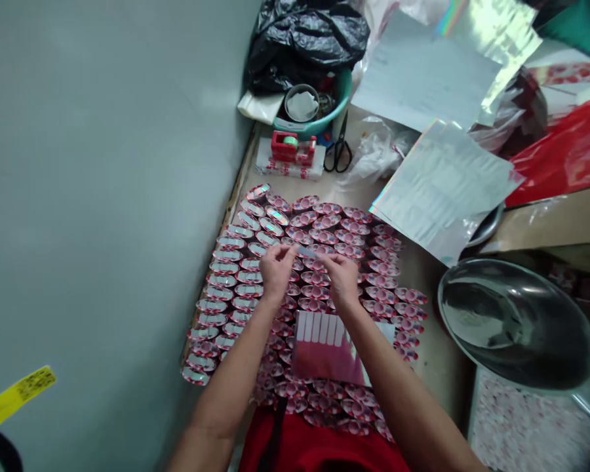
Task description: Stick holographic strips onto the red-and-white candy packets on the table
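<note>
Between my left hand [276, 267] and my right hand [342, 274] a small grey strip [307, 252] is stretched, its ends pinched in my fingertips. It hovers over rows of oval red-and-white printed pieces [315, 292] laid out across the table. Toward the left side, many ovals [221, 280] bear a pale strip across the middle; those under and right of my hands show a round pink centre. Below my hands, partly covered by my right forearm, lies a sheet [327, 357] with a row of several pale strips at its upper edge and a reddish lower part.
A red tape dispenser [285, 147] and black scissors [340, 152] lie at the back, before a teal basin [343, 98] and a black plastic bag [309, 33]. Shiny sheets [442, 183] are at the upper right. A metal bowl [516, 321] stands at the right, a wall [103, 196] at the left.
</note>
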Tool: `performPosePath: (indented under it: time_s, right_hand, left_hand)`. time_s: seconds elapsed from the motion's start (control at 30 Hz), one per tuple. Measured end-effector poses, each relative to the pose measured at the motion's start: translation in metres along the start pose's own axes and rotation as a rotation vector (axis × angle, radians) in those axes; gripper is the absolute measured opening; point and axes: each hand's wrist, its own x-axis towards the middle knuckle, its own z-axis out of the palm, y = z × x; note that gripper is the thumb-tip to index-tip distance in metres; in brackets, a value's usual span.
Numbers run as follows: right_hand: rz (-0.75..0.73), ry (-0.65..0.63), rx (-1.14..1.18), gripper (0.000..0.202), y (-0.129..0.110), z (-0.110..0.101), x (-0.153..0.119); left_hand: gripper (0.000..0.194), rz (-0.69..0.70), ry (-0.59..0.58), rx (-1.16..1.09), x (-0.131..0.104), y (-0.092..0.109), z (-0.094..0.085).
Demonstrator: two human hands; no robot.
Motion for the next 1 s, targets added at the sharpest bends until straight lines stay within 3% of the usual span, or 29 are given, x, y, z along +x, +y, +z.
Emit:
performPosePath:
  time_s: [0.07,0.17,0.3,0.43,0.77,0.87,1.0]
  right_hand:
    - [-0.072,0.063,-0.072,0.031,-0.009,0.044,0.027]
    - [-0.094,0.135,-0.305,0.028,-0.027,0.101,0.063]
    - [-0.093,0.162,-0.615,0.019,-0.045,0.139,0.09]
    - [-0.109,0.161,-0.731,0.018,-0.047,0.146,0.097]
    - [-0.093,0.136,-0.794,0.015,-0.043,0.147,0.099]
    - [-0.085,0.125,-0.82,0.012,-0.043,0.149,0.104]
    - [-0.098,0.166,-0.807,0.04,-0.045,0.145,0.112]
  left_hand:
    - [0.021,0.193,0.13,0.257,0.049,0.007,-0.012]
    - [0.015,0.32,0.231,0.486,0.118,0.014,-0.025]
    - [0.014,0.37,0.223,0.575,0.173,0.014,-0.027]
    - [0.013,0.349,0.204,0.616,0.186,0.009,-0.025]
    - [0.012,0.294,0.19,0.656,0.181,0.012,-0.021]
    - [0.035,0.198,0.237,0.663,0.185,0.018,-0.021]
    - [0.043,0.084,0.198,0.657,0.197,0.031,-0.02]
